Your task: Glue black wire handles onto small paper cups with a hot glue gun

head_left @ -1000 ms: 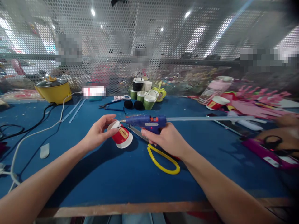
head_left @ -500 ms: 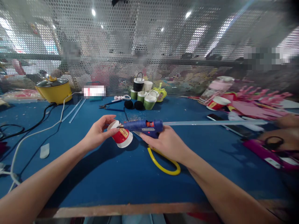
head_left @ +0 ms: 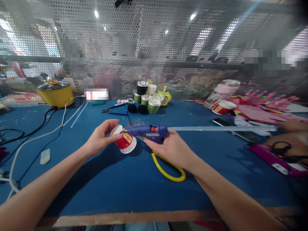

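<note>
A red and white paper cup (head_left: pixel 126 142), tilted on its side, is gripped near its far end by the thumb and fingers of my left hand (head_left: pixel 102 136). My right hand (head_left: pixel 176 148) is wrapped round the handle of a blue hot glue gun (head_left: pixel 146 130), whose small red light is lit. The gun's nozzle reaches the cup beside my left thumb; whether it touches the cup I cannot tell. From the back of the gun a long clear glue stick (head_left: pixel 221 128) sticks out to the right. Scissors with yellow handles (head_left: pixel 169 171) lie beneath my right hand.
Small green, white and black cups (head_left: pixel 154 105) stand at the back, with pliers (head_left: pixel 114 109) beside them. A yellow electric pot (head_left: pixel 55 93) is at the left. At the right lie a phone (head_left: pixel 222 122), a purple power strip (head_left: pixel 269 158) and another person's blurred hand (head_left: pixel 286 141).
Almost nothing differs. Both hands, the cup and the glue gun keep their places; the rear end of the glue stick sits slightly lower.
</note>
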`<state>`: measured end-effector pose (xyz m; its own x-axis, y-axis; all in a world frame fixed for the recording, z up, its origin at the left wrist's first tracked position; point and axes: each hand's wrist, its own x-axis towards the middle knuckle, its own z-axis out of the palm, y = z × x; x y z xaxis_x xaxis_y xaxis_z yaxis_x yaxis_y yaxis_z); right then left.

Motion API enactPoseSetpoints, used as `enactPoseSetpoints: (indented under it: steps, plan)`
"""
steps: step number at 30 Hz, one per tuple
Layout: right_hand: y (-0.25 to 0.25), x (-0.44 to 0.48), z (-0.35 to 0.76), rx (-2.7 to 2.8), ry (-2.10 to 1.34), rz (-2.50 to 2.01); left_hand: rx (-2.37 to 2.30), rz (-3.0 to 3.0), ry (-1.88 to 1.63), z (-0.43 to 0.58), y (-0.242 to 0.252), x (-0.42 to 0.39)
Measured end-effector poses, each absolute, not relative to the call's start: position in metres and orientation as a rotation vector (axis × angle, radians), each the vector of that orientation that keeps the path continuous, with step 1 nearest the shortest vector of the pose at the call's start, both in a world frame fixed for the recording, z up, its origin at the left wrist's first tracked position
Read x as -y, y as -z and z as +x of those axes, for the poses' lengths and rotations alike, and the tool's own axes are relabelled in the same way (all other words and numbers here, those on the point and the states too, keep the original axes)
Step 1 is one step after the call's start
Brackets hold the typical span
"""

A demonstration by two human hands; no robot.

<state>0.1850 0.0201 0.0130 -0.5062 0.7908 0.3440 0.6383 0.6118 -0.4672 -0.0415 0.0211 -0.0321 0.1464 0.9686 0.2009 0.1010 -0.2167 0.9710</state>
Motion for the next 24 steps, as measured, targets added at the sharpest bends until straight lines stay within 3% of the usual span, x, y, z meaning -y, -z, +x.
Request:
enactPoseSetpoints:
  steps: [24]
  plan:
    - [-0.0141, -0.0178, 0.1860, 2.301, -0.450, -1.132, -1.035, 1.458, -1.189, -0.0416, 0.0285, -0.0197]
